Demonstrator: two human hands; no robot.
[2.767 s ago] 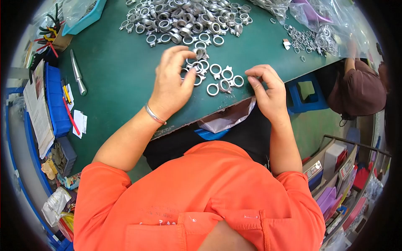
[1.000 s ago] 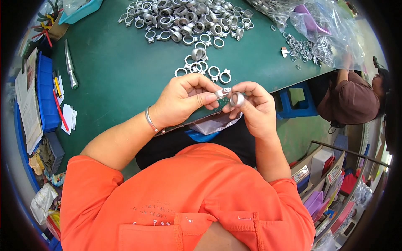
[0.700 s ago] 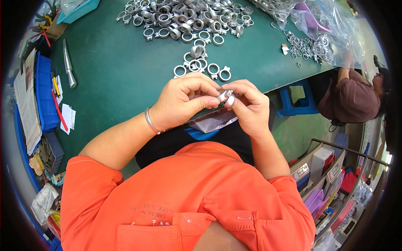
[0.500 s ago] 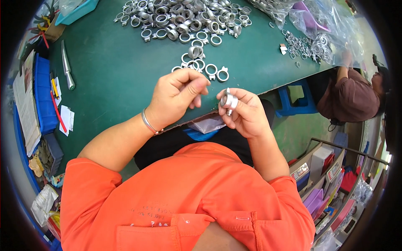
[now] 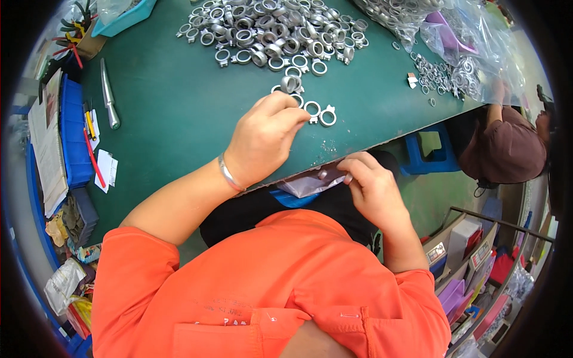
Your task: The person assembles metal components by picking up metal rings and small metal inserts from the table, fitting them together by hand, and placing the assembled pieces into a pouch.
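My left hand (image 5: 265, 140) lies on the green table (image 5: 179, 107), its bent fingertips at a short row of silver metal rings (image 5: 319, 113). Whether it grips one is hidden by the fingers. My right hand (image 5: 370, 188) is below the table's front edge, over my lap. Its thumb and fingers pinch the edge of a clear plastic bag (image 5: 307, 186), and a small metal piece (image 5: 323, 174) shows at the bag's mouth. A big heap of the same silver rings (image 5: 274, 30) lies at the far side of the table.
A metal rod tool (image 5: 109, 95), a blue bin (image 5: 73, 143), pens and papers sit at the left. Clear bags of rings (image 5: 453, 53) lie at the right, where another person in brown (image 5: 507, 149) sits. A blue stool (image 5: 427, 161) and shelves with boxes (image 5: 471, 250) are at the right.
My hands were together at chest height on a ring. They have parted: the left reached forward to the rings on the table, the right dropped to the plastic bag on my lap.
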